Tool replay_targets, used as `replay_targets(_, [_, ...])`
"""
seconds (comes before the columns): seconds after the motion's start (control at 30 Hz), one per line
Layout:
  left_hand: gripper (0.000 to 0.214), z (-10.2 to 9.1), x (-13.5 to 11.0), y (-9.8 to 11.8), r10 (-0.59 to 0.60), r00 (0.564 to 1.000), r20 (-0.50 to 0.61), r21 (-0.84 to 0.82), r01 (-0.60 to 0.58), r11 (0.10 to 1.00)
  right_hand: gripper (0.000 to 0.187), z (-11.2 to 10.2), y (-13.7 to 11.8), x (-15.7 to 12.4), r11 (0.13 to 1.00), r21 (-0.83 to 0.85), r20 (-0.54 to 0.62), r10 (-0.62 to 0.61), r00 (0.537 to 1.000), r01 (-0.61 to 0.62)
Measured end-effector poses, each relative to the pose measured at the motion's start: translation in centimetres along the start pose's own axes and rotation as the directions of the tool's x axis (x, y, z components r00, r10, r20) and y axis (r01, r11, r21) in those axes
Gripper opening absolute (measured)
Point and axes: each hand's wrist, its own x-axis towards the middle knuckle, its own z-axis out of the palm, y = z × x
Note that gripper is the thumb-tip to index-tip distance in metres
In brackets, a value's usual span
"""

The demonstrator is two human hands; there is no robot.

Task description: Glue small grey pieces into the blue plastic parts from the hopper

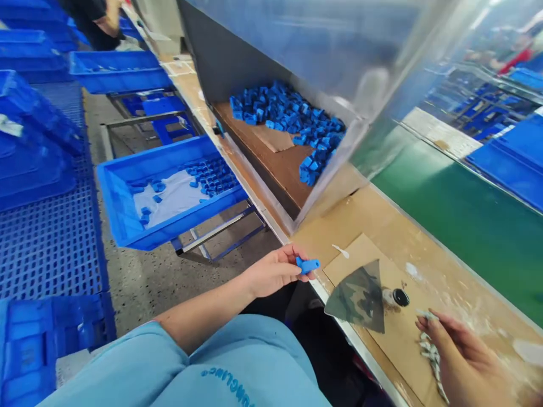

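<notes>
A light blue short-sleeved shirt [178,362] with darker blue lettering [224,385] across its front.

Part [307,264] in left hand [271,272]: bright blue. Parts pile [288,118] and crate [169,223] match that blue. Sleeve [127,362]: pale blue, darker blue lettering. Belt [462,232]: green. Cardboard [407,333]: tan. Triangular piece [358,297]: camo pattern, olive, grey, brown.

open air over concrete floor [169,282] beside left hand [271,272], camouflage-patterned sheet [358,299] before right hand [462,362], transparent hopper panel [331,169] before blue parts [288,118]
</notes>
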Motion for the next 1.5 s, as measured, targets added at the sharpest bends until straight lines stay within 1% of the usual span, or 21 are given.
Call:
replay_targets(0.03, [0.025, 0.6, 0.6, -0.7, -0.051, 0.998, 0.026, -0.044, 0.052, 0.998, 0.043, 0.5, -0.8, -0.4, 1.0, 0.022, -0.035, -0.006, 0.999, 0.007])
replay_targets(0.1, [0.024, 1.6, 1.6, -1.9, -0.141, 0.988, 0.065, -0.092, 0.146, 0.985, 0.045, 1.1, -1.6, -0.9, 0.998, 0.048, -0.065, -0.045, 0.997, 0.048])
replay_targets(0.17, [0.025, 2.6, 2.5, -2.7, -0.208, 0.973, 0.096, -0.092, 0.217, 0.972, 0.044, 1.2, -1.5, -1.0, 0.993, 0.042, -0.059, -0.104, 0.993, 0.107])
replay_targets(0.23, [0.029, 3.4, 3.1, -3.5, -0.245, 0.964, 0.107, -0.049, 0.251, 0.967, 0.039, 1.0, -1.0, -1.0, 0.985, 0.001, -0.049, -0.174, 0.984, 0.174])
replay_targets(0.3, [0.033, 3.9, 3.6, -4.3, -0.251, 0.963, 0.096, 0.027, 0.25, 0.968, 0.033, 0.8, -0.5, -1.0, 0.964, -0.076, -0.047, -0.258, 0.965, 0.254])
replay_targets(0.37, [0.033, 4.3, 4.0, -5.2, -0.254, 0.963, 0.091, 0.109, 0.244, 0.964, 0.027, 0.8, -0.3, -0.9, 0.921, -0.189, -0.047, -0.355, 0.934, 0.34])
replay_targets(0.43, [0.032, 4.6, 4.2, -5.9, -0.259, 0.96, 0.109, 0.175, 0.238, 0.955, 0.022, 0.9, -0.4, -0.7, 0.853, -0.309, -0.032, -0.451, 0.892, 0.421])
replay_targets(0.53, [0.033, 4.8, 4.4, -6.6, -0.215, 0.964, 0.156, 0.267, 0.169, 0.949, 0.02, 1.0, -0.7, -0.3, 0.745, -0.437, 0.002, -0.559, 0.829, 0.504])
replay_targets(0.6, [0.031, 4.8, 4.5, -6.8, -0.198, 0.962, 0.19, 0.309, 0.133, 0.942, 0.02, 1.1, -0.7, 0.1, 0.703, -0.476, 0.02, -0.593, 0.805, 0.529])
replay_targets(0.67, [0.03, 4.8, 4.6, -6.9, -0.215, 0.955, 0.206, 0.317, 0.142, 0.938, 0.02, 1.2, -0.5, 0.4, 0.675, -0.495, 0.033, -0.615, 0.788, 0.547])
replay_targets(0.77, [0.032, 4.9, 4.7, -7.2, -0.249, 0.95, 0.189, 0.293, 0.188, 0.937, 0.022, 1.3, -0.1, 0.7, 0.632, -0.525, 0.052, -0.645, 0.762, 0.57])
replay_targets(0.87, [0.035, 4.8, 4.9, -7.5, -0.249, 0.954, 0.165, 0.308, 0.19, 0.932, 0.022, 1.4, 0.0, 0.9, 0.588, -0.546, 0.09, -0.668, 0.739, 0.598])
replay_targets(0.97, [0.032, 4.6, 5.0, -8.0, -0.215, 0.963, 0.164, 0.377, 0.141, 0.915, 0.021, 1.3, 0.0, 1.1, 0.553, -0.551, 0.131, -0.682, 0.719, 0.625])
replay_targets(1.0, [0.03, 4.5, 5.0, -8.1, -0.185, 0.967, 0.174, 0.407, 0.101, 0.908, 0.021, 1.3, 0.0, 1.2, 0.544, -0.551, 0.141, -0.687, 0.713, 0.633])
replay_targets(1.07, [0.028, 4.2, 5.0, -8.3, -0.094, 0.973, 0.211, 0.477, -0.018, 0.879, 0.02, 1.3, 0.1, 1.3, 0.529, -0.548, 0.157, -0.695, 0.702, 0.648])
replay_targets(1.17, [0.027, 3.9, 4.9, -8.5, 0.022, 0.961, 0.274, 0.587, -0.185, 0.788, 0.019, 1.2, -0.1, 1.4, 0.526, -0.54, 0.172, -0.695, 0.698, 0.657])
replay_targets(1.27, [0.029, 3.7, 4.9, -8.6, 0.075, 0.944, 0.321, 0.647, -0.276, 0.711, 0.018, 1.2, -0.3, 1.3, 0.528, -0.545, 0.176, -0.687, 0.705, 0.651])
replay_targets(1.37, [0.029, 3.6, 5.0, -8.9, 0.098, 0.935, 0.34, 0.657, -0.311, 0.687, 0.018, 1.1, -0.5, 1.3, 0.529, -0.552, 0.162, -0.69, 0.705, 0.645])
replay_targets(1.43, [0.029, 3.6, 5.1, -9.1, 0.091, 0.939, 0.33, 0.658, -0.298, 0.692, 0.019, 1.0, -0.5, 1.4, 0.533, -0.555, 0.152, -0.69, 0.708, 0.639])
replay_targets(1.5, [0.029, 3.6, 5.2, -9.3, 0.077, 0.945, 0.318, 0.661, -0.279, 0.697, 0.02, 0.9, -0.4, 1.5, 0.544, -0.561, 0.148, -0.676, 0.722, 0.624])
